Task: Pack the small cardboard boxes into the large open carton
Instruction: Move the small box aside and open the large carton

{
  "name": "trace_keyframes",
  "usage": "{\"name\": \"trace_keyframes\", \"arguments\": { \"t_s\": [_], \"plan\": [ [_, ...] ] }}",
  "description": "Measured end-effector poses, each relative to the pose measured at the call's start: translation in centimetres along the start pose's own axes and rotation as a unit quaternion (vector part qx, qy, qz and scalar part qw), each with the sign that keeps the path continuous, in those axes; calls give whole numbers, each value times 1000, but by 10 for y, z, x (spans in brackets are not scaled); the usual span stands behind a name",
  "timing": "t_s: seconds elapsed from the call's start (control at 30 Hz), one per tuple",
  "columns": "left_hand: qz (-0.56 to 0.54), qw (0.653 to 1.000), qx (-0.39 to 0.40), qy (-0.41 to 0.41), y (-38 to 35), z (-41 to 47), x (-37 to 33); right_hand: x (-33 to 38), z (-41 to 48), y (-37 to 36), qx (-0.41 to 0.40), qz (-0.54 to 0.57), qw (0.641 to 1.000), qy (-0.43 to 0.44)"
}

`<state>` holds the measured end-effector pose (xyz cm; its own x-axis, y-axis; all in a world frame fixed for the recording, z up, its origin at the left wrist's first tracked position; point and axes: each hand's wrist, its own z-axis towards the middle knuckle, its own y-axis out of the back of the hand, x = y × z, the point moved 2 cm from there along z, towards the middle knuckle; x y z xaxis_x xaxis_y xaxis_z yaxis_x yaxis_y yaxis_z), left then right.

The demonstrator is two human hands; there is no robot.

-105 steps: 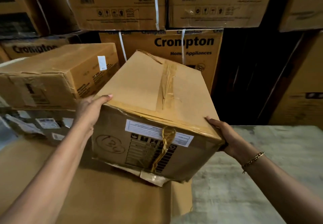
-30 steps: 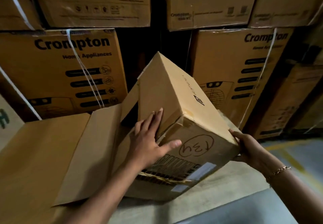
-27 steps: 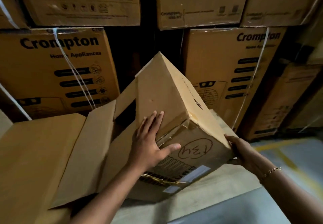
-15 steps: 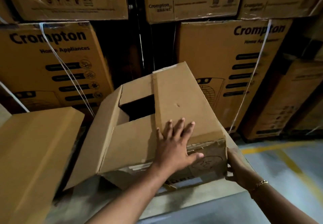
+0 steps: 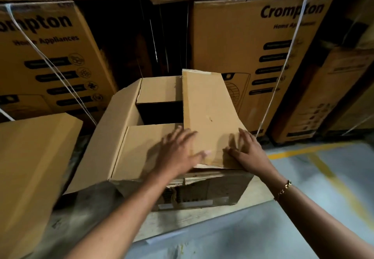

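At frame centre the carton runs lengthwise away from you, its dark opening beyond your fingers, your left hand spread flat on the near flap and your right hand flat, holding nothing, on the right flap.

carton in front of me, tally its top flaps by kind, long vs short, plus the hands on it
long flaps: 2, left long flap and right long flap
short flaps: 2, far short flap and near short flap
hands: 2, left hand and right hand
total: 6
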<state>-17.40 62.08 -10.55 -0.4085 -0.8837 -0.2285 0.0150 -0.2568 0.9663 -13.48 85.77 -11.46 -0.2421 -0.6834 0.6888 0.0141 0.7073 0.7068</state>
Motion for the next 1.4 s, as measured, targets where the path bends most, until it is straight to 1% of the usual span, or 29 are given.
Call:
{"name": "trace_keyframes", "arguments": {
  "t_s": [0.03, 0.1, 0.2, 0.27, 0.4, 0.47, 0.5, 0.6, 0.67, 0.7, 0.77, 0.83, 0.87, 0.9, 0.93, 0.97, 1.0, 1.03, 1.07, 1.1, 1.13, 1.17, 1.2, 1.27, 1.33, 1.4],
  "plan": [
    [13, 999, -22, 26, 8, 0, 22, 12, 0, -2, -15, -73, 996, 47],
    [20, 994, -29, 103, 20, -2, 71, 42, -4, -9, -19, -139, 982, 125],
    [40, 971, -2, 234, 22, -14, 146, 74, -5, -33, 11, -187, 965, 183],
    [24, 957, 21, 288, 15, -24, 171, 88, -3, -53, 42, -241, 949, 196],
    [-63, 950, 35, 303, 1, -28, 176, 117, 0, -68, 93, -305, 929, 187],
    [-86, 950, 34, 299, 1, -25, 178, 133, -4, -55, 95, -305, 928, 190],
    [-90, 950, 33, 297, -1, -24, 181, 141, -6, -42, 83, -306, 929, 192],
    [-108, 951, 37, 288, -6, -26, 189, 160, -20, 19, 38, -292, 943, 153],
    [-108, 953, 41, 281, -8, -27, 192, 156, -25, 67, -23, -295, 949, 106],
    [-106, 954, 43, 279, -9, -26, 193, 148, -25, 89, -56, -316, 944, 78],
    [-107, 954, 42, 278, -10, -26, 195, 122, -19, 124, -117, -379, 918, 16],
    [-106, 954, 43, 277, -11, -25, 197, 84, -6, 139, -151, -448, 879, -61],
    [-109, 954, 42, 276, -12, -24, 198, 68, -2, 138, -154, -479, 858, -103],
    [-117, 953, 41, 277, -12, -24, 199, 51, 2, 130, -139, -497, 845, -142],
    [-125, 952, 40, 278, -12, -23, 199, 36, 3, 117, -114, -497, 844, -165],
    [-135, 950, 38, 279, -12, -23, 198, 22, 4, 101, -79, -467, 864, -174],
    [-147, 948, 37, 281, -12, -23, 198, 8, 5, 83, -43, -397, 900, -174],
    [-164, 944, 37, 284, -13, -23, 198, 0, 4, 64, -11, -294, 940, -174],
    [-182, 939, 38, 288, -14, -24, 199, -7, 6, 45, 8, -179, 967, -181],
    [-201, 934, 39, 292, -15, -25, 201, -11, 8, 27, 4, -83, 978, -194],
    [-220, 928, 38, 298, -19, -27, 206, -14, 12, 12, -12, -19, 979, -201],
    [-238, 919, 41, 311, -21, -31, 210, -15, 15, -1, -29, 18, 979, -202],
    [-254, 909, 45, 328, -24, -35, 213, -15, 18, -11, -48, 22, 979, -196],
    [-269, 893, 48, 356, -27, -42, 215, -16, 20, -21, -78, -44, 978, -186],
    [-256, 893, 31, 368, -28, -46, 209, -22, 20, -20, -90, -103, 976, -169],
    [-255, 892, 14, 374, -28, -46, 199, -29, 20, -16, -90, -131, 976, -151]
  ]
}}
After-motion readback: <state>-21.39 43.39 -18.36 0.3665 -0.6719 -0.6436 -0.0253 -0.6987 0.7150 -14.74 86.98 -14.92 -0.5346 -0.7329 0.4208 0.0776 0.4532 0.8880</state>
